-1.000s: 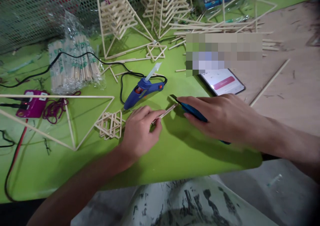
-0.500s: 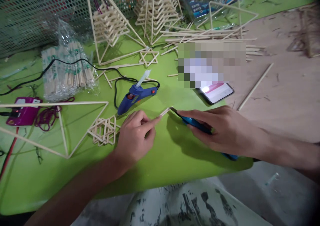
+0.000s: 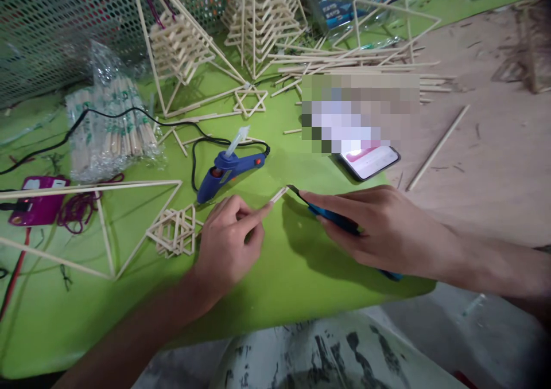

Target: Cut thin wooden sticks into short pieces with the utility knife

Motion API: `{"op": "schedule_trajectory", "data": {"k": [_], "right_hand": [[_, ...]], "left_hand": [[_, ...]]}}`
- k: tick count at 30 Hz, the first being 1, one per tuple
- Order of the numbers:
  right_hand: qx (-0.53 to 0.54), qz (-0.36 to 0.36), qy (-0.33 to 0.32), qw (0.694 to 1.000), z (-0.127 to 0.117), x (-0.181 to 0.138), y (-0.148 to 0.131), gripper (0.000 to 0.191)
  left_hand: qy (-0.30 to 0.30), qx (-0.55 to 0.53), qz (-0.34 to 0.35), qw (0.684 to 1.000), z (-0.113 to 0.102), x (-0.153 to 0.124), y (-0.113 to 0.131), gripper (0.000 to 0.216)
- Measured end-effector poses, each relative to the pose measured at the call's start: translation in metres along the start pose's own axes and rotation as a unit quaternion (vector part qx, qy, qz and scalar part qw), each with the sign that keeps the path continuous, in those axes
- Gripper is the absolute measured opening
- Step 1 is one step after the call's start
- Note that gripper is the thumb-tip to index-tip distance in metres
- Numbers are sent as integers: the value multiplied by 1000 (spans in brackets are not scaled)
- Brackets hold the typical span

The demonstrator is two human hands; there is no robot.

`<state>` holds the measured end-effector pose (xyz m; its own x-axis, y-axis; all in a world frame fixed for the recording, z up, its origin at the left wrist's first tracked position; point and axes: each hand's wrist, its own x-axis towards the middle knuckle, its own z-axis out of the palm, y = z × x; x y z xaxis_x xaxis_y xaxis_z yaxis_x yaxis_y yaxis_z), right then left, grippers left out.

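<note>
My left hand [image 3: 228, 242] pinches a short wooden stick [image 3: 278, 195] and holds it flat on the green mat [image 3: 275, 274]. My right hand [image 3: 379, 228] grips a blue utility knife [image 3: 329, 215]; its dark blade tip meets the far end of the stick. A blue hot glue gun [image 3: 228, 168] lies just behind my left hand, its black cord running off to the left. A small star-shaped stack of sticks [image 3: 174, 231] sits left of my left hand.
A phone [image 3: 370, 160] with a lit screen lies behind my right hand. A bagged bundle of sticks [image 3: 109, 128], a magenta device [image 3: 37, 205], a large stick triangle [image 3: 101, 228] and several stick towers [image 3: 258, 16] surround the work spot. Loose sticks lie on the wooden board [image 3: 486, 142].
The view has shifted slightly, so everything sits a bit lower and further left in the frame. The stick now shows less length between my fingers and the blade. Both hands keep their grips.
</note>
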<state>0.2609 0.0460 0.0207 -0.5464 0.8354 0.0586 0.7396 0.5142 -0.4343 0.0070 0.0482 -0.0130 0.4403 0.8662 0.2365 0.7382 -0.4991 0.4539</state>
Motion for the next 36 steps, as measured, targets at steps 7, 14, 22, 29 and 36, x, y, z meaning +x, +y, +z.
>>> {"op": "schedule_trajectory", "data": {"k": [7,14,22,29,36], "right_hand": [[13,4,-2,1000,4,3,4,46],[24,1,20,1000,3,6,2,42],[29,-3,25,999,-2,7,6,43],[-109,-34,-26,993,-8,23,16,42],[-186,-36,-43,981,-3,24,14,47]], "left_hand": [[9,1,-10,1000,1,2,0,39],[17,0,-23,1000,1,3,2,39],[14,-10,-29,999,1,3,1,38],[8,-17,-33,999,0,4,0,39],[9,-11,-36,999,0,4,-2,39]]}}
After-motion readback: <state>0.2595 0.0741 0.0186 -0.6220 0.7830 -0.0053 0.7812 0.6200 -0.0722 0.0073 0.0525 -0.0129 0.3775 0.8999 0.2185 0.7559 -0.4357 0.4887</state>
